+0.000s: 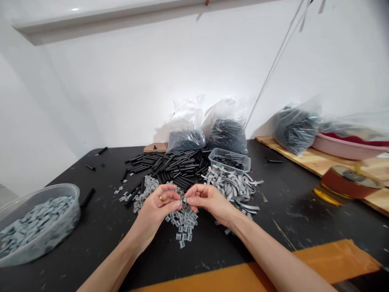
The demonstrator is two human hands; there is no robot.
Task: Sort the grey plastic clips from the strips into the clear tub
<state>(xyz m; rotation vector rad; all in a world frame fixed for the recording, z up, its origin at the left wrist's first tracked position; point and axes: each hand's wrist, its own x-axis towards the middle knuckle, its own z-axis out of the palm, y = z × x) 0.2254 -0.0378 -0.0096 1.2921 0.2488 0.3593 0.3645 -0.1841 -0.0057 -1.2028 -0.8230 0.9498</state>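
My left hand point(161, 200), a ring on one finger, and my right hand point(209, 198) meet fingertip to fingertip above the middle of the table. Both are closed in a pinch around a small grey piece point(184, 200), mostly covered by the fingers, so its exact shape is hidden. Just below and behind them spreads a heap of small grey plastic clips point(182, 225). Beyond the right hand lies a pile of grey flat strips point(232, 184). Many black tubes point(173, 164) are heaped behind both hands.
At the left stands a clear tub point(75, 202) of grey pieces. A clear tray point(247, 164) and filled plastic bags point(229, 136) are at the back. To the right are a tape roll point(349, 182), a wooden board point(306, 162) and a pink basin point(343, 146). Orange tape point(337, 259) crosses the front.
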